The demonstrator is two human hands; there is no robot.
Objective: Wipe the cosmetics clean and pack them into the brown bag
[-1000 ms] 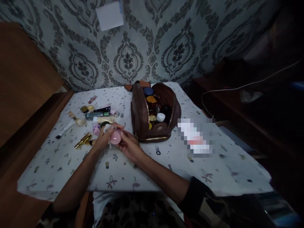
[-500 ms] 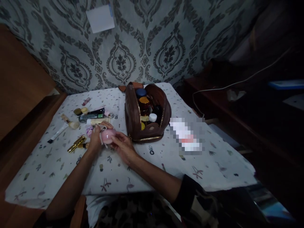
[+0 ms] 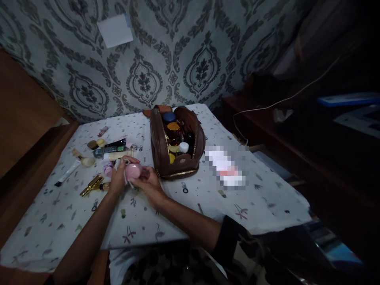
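Between my two hands is a small pink rounded item [image 3: 133, 171] with a glossy surface and a white cord or strap around it; its exact kind I cannot make out. My left hand [image 3: 120, 176] is closed around its left side. From the right, my right hand [image 3: 151, 186] pinches it with thumb and fingers. To the left lie a purple-and-white item [image 3: 108, 169], a cream tube [image 3: 114, 156], a grey-green tube [image 3: 104, 151], a black tube [image 3: 116, 143] and a gold tube [image 3: 91, 186]. An unzipped brown toiletry bag [image 3: 160, 148] stands just beyond my right hand.
Inside the bag are a blue lid [image 3: 169, 117], an amber jar [image 3: 173, 129] and a white cap [image 3: 183, 147]. A blurred-out bright object [image 3: 225, 168] lies right of it. A makeup brush [image 3: 86, 160] and white tube [image 3: 67, 173] lie left on the patterned tablecloth [image 3: 204, 215].
My right hand's fingers have shifted slightly on the pink item, while both hands keep hold of it. The camera view has turned a little to the right. The bag and cosmetics stay in place.
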